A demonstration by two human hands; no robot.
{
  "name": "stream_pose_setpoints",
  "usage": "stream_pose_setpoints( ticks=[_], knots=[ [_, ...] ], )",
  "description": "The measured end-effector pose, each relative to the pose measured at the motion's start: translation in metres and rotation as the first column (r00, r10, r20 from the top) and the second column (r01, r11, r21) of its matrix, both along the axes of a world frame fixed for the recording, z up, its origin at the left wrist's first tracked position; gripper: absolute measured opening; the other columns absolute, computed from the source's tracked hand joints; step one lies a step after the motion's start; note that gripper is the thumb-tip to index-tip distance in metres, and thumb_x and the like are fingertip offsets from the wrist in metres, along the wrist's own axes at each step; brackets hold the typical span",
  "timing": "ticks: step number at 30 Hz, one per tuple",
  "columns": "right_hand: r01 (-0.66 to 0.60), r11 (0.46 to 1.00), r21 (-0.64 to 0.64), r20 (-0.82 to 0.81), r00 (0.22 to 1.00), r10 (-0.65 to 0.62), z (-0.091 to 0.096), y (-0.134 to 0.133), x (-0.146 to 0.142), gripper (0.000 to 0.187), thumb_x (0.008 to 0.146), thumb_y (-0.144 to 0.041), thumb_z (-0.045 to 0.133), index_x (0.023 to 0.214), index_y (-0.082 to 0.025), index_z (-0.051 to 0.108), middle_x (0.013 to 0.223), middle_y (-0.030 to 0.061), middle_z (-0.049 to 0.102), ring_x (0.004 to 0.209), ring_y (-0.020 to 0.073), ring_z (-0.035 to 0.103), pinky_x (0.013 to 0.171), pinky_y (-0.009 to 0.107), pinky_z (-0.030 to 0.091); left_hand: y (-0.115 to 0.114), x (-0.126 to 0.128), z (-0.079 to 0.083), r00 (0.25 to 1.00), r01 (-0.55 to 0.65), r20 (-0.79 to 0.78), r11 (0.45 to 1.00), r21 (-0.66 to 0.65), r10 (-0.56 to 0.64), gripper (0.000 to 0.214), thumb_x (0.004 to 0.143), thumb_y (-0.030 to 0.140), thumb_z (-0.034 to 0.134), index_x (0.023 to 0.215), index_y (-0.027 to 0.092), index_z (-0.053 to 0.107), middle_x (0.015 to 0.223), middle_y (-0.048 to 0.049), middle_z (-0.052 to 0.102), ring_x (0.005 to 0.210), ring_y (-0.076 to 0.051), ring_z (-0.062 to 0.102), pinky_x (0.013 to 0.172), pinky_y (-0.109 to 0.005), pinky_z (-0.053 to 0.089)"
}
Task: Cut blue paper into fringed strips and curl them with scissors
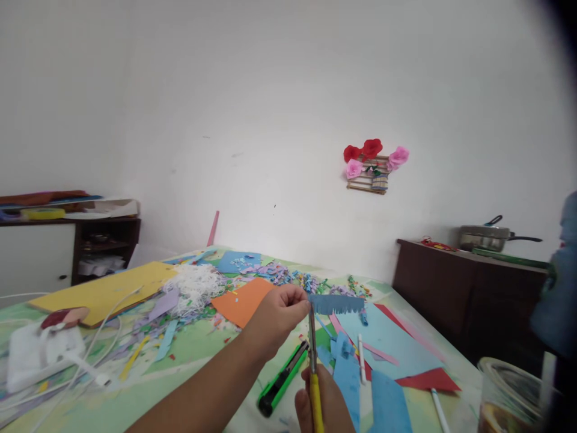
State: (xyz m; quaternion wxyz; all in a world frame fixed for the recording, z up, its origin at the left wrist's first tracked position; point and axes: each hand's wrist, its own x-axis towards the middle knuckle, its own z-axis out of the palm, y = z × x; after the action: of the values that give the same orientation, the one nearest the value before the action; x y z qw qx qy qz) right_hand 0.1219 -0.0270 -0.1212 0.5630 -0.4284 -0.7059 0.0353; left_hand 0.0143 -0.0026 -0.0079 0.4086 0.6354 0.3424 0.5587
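My left hand [288, 307] is closed, thumb and finger pinching one end of a blue paper strip [338, 304]. The strip points to the right and its lower edge is cut into a fringe. My right hand [327, 397] is wrapped round the yellow handle of a pair of scissors [314, 367], seen edge-on. Their metal blades point up to the strip, close to my left fingertips. Whether the blades touch the paper is hard to see. Left of the scissors lies a green and black utility knife [283, 379] on the table.
Orange paper [246, 302], light blue sheets [392, 343] and white shredded paper [193, 290] cover the table. A plastic cup [509, 391] stands at the front right. A white charger with cables [42, 355] lies at left. Behind right, a dark cabinet [455, 300] bears a pan [484, 237].
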Motion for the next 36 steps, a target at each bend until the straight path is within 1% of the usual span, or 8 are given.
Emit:
stream_pose_setpoints(
  ticks=[3, 6, 9, 12, 19, 22, 29, 36],
  knots=[
    [-0.008, 1.0, 0.01, -0.025, 1.0, 0.008, -0.0013, -0.0006, -0.0012, 0.048, 0.079, -0.062, 0.028, 0.079, -0.019, 0.049, 0.065, 0.0045, 0.056, 0.057, 0.0188, 0.056, 0.051, 0.026, 0.042, -0.0011, -0.0017, 0.0026, 1.0, 0.022, 0.015, 1.0, -0.02, -0.021, 0.011, 0.063, 0.022, 0.049, 0.055, 0.016, 0.043, 0.046, 0.0088, 0.031, 0.041, -0.004, 0.023, 0.039, -0.018, 0.017],
    [-0.015, 1.0, 0.017, -0.038, 0.999, 0.015, -0.0024, -0.001, -0.0015, 0.045, 0.08, -0.061, 0.029, 0.081, -0.019, 0.048, 0.063, 0.0033, 0.053, 0.054, 0.0178, 0.054, 0.049, 0.026, 0.041, -0.0003, -0.0011, 0.0024, 0.999, 0.041, 0.028, 0.998, -0.04, -0.04, 0.011, 0.062, 0.022, 0.051, 0.056, 0.016, 0.044, 0.045, 0.0091, 0.032, 0.04, -0.004, 0.023, 0.038, -0.018, 0.017],
    [-0.02, 0.999, 0.028, -0.052, 0.998, 0.022, -0.0032, -0.001, -0.001, 0.04, 0.08, -0.057, 0.035, 0.083, -0.019, 0.048, 0.063, 0.0021, 0.053, 0.053, 0.0172, 0.054, 0.048, 0.026, 0.042, 0.0014, 0.0005, 0.001, 0.997, 0.06, 0.043, 0.996, -0.058, -0.058, 0.011, 0.063, 0.023, 0.05, 0.056, 0.016, 0.044, 0.044, 0.0098, 0.029, 0.039, -0.004, 0.023, 0.038, -0.018, 0.017],
    [-0.031, 0.999, 0.043, -0.068, 0.997, 0.034, -0.003, -0.0007, -0.0005, 0.036, 0.079, -0.055, 0.039, 0.084, -0.02, 0.049, 0.066, 0.0025, 0.054, 0.057, 0.018, 0.055, 0.052, 0.027, 0.043, 0.0014, 0.001, 0.0006, 0.996, 0.083, 0.048, 0.994, -0.067, -0.08, 0.012, 0.063, 0.023, 0.051, 0.057, 0.016, 0.044, 0.044, 0.0099, 0.029, 0.039, -0.004, 0.023, 0.039, -0.018, 0.017],
    [-0.042, 0.996, 0.076, -0.093, 0.994, 0.049, -0.0031, -0.0023, -0.0024, 0.042, 0.082, -0.058, 0.028, 0.088, -0.022, 0.048, 0.07, 0.0021, 0.051, 0.06, 0.0174, 0.052, 0.056, 0.029, 0.043, -0.0028, 0.0006, 0.0017, 0.992, 0.121, 0.036, 0.987, -0.107, -0.118, 0.012, 0.061, 0.024, 0.053, 0.057, 0.015, 0.046, 0.045, 0.0097, 0.033, 0.038, -0.003, 0.023, 0.039, -0.018, 0.018],
    [-0.038, 0.996, 0.083, -0.1, 0.994, 0.046, -0.0045, -0.0028, -0.0022, 0.043, 0.082, -0.058, 0.026, 0.088, -0.021, 0.047, 0.069, 0.0017, 0.051, 0.058, 0.016, 0.051, 0.053, 0.027, 0.042, -0.0026, 0.0018, 0.0023, 0.993, 0.12, 0.019, 0.985, -0.125, -0.119, 0.011, 0.059, 0.023, 0.053, 0.055, 0.016, 0.046, 0.043, 0.01, 0.032, 0.038, -0.003, 0.023, 0.039, -0.018, 0.018],
    [-0.04, 0.996, 0.082, -0.091, 0.995, 0.047, -0.001, -0.002, -0.0015, 0.046, 0.08, -0.062, 0.025, 0.074, -0.021, 0.046, 0.058, -0.0017, 0.045, 0.049, 0.0139, 0.047, 0.047, 0.025, 0.043, -0.0022, 0.001, 0.0027, 0.993, 0.121, 0.003, 0.981, -0.15, -0.122, 0.012, 0.059, 0.022, 0.054, 0.053, 0.016, 0.045, 0.043, 0.0105, 0.03, 0.038, -0.003, 0.023, 0.039, -0.018, 0.018],
    [-0.038, 0.997, 0.062, -0.047, 0.998, 0.041, 0.001, -0.0014, -0.0007, 0.049, 0.079, -0.063, 0.022, 0.07, -0.021, 0.045, 0.057, -0.0018, 0.043, 0.049, 0.0143, 0.047, 0.048, 0.025, 0.042, -0.0001, 0.0015, 0.0011, 0.986, 0.166, 0.029, 0.973, -0.162, -0.164, 0.015, 0.058, 0.024, 0.056, 0.053, 0.016, 0.044, 0.042, 0.0108, 0.029, 0.037, -0.003, 0.022, 0.039, -0.018, 0.017]
  ],
)
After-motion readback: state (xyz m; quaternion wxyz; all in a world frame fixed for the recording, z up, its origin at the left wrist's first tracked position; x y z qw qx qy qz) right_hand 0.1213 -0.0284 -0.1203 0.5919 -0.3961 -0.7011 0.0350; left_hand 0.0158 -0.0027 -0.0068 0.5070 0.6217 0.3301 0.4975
